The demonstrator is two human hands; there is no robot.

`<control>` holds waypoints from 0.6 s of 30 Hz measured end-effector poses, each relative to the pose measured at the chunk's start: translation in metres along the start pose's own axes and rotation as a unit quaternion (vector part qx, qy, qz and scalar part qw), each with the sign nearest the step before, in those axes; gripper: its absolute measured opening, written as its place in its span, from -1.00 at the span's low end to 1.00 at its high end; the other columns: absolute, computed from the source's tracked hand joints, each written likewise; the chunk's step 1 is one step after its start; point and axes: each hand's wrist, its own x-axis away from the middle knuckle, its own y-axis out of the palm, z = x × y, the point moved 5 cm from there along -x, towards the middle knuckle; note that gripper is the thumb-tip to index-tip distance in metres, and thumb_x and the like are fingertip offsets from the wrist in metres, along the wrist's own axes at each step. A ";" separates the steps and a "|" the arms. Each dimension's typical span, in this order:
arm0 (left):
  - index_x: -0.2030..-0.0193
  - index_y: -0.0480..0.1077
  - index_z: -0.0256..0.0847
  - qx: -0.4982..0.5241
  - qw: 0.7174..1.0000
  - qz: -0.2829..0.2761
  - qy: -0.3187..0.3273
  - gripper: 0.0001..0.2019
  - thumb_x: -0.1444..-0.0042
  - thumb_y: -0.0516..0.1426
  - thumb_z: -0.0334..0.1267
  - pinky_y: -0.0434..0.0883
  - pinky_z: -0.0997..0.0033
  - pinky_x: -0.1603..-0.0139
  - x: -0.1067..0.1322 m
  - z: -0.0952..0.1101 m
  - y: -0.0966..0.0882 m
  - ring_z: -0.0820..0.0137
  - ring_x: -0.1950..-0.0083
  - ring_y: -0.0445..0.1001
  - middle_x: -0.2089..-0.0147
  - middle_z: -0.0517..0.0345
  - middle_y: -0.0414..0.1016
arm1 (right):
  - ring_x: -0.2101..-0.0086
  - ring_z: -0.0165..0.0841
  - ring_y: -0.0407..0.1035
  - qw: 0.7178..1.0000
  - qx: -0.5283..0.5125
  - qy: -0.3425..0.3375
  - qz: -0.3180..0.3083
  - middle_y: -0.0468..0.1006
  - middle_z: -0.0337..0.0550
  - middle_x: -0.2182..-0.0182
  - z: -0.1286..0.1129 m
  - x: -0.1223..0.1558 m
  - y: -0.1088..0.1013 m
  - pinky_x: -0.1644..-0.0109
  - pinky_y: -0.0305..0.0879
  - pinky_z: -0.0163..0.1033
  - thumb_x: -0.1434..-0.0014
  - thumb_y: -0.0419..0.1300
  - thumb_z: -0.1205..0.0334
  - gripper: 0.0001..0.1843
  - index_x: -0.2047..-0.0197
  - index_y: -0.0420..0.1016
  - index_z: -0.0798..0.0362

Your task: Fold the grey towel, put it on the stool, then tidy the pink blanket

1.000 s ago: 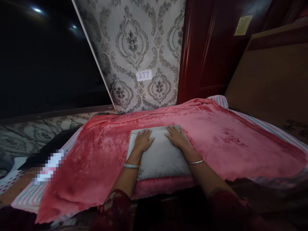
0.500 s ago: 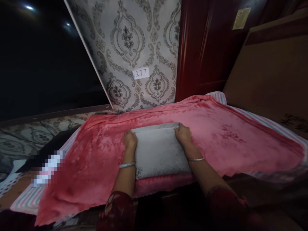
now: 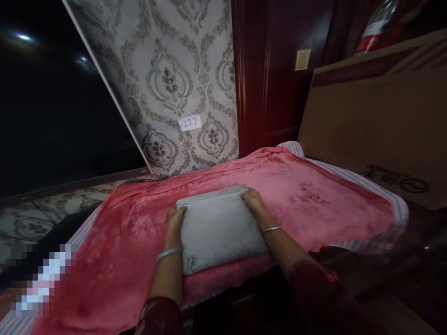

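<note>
A folded grey plush cloth [image 3: 220, 232] lies on the pink fleece blanket [image 3: 279, 195], near the blanket's front edge. At its far left corner my left hand [image 3: 175, 221] grips the edge, thumb on top. Closed on the far right corner is my right hand [image 3: 254, 203], its fingers partly hidden under the fold. Along the far edge between both hands, a narrow grey layer shows behind the top one. Each wrist wears a silver bangle.
A striped sheet [image 3: 352, 177] shows beneath the blanket. Behind stand a large dark screen [image 3: 59, 102], a patterned wall with a "277" label [image 3: 190, 123], and a dark red door panel [image 3: 279, 79]. A large cardboard box [image 3: 366, 121] stands at right, a bottle [image 3: 377, 28] behind it.
The view has swung right, so the scene sits further left. Both hands keep their hold on the grey cloth's far corners, and the cloth looks slightly turned.
</note>
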 end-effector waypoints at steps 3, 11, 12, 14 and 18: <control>0.50 0.45 -0.22 0.030 0.996 -0.049 -0.071 -0.89 0.12 0.26 -0.25 0.54 0.12 0.32 0.002 0.009 -0.003 0.12 0.43 0.57 0.55 0.05 0.50 | 0.36 -0.30 0.50 0.996 -0.078 0.030 -0.030 0.59 -0.17 0.47 -0.007 0.002 -0.008 0.34 0.34 -0.37 -0.04 0.17 0.22 -0.68 0.17 0.63 0.15; 0.39 0.52 -0.26 0.165 0.975 -0.129 -0.067 -0.90 0.05 0.28 -0.28 0.60 0.11 0.20 0.014 0.044 -0.015 0.16 0.35 0.61 0.41 -0.06 0.60 | 0.51 -0.32 0.42 0.966 -0.246 0.004 -0.077 0.54 -0.19 0.56 -0.051 0.005 -0.053 0.41 0.37 -0.31 0.14 0.25 0.36 -0.89 0.43 0.53 0.15; 0.33 0.52 -0.26 0.173 0.980 -0.101 -0.005 -0.86 0.04 0.29 -0.26 0.60 0.11 0.17 0.014 0.058 -0.022 0.18 0.34 0.60 0.40 -0.03 0.60 | 0.48 -0.33 0.42 0.963 -0.258 -0.011 -0.070 0.56 -0.19 0.52 -0.059 0.003 -0.063 0.37 0.38 -0.31 0.14 0.25 0.37 -0.85 0.40 0.54 0.15; 0.21 0.51 -0.26 0.174 0.975 -0.037 0.131 -0.75 0.04 0.32 -0.23 0.59 0.08 0.12 0.016 0.093 -0.041 0.18 0.28 0.60 0.36 0.04 0.60 | 0.39 -0.36 0.43 0.958 -0.279 -0.045 -0.052 0.58 -0.22 0.42 -0.076 -0.003 -0.085 0.26 0.39 -0.32 0.13 0.24 0.37 -0.78 0.31 0.53 0.14; 0.05 0.43 -0.27 0.151 0.962 0.021 0.224 -0.53 0.11 0.41 -0.25 0.54 0.12 -0.02 0.014 0.144 -0.077 0.22 0.06 0.56 0.23 0.17 0.59 | 0.20 -0.34 0.41 0.935 -0.276 -0.220 0.045 0.56 -0.21 0.24 -0.104 -0.010 -0.133 0.02 0.35 -0.24 0.09 0.24 0.32 -0.68 0.18 0.49 0.13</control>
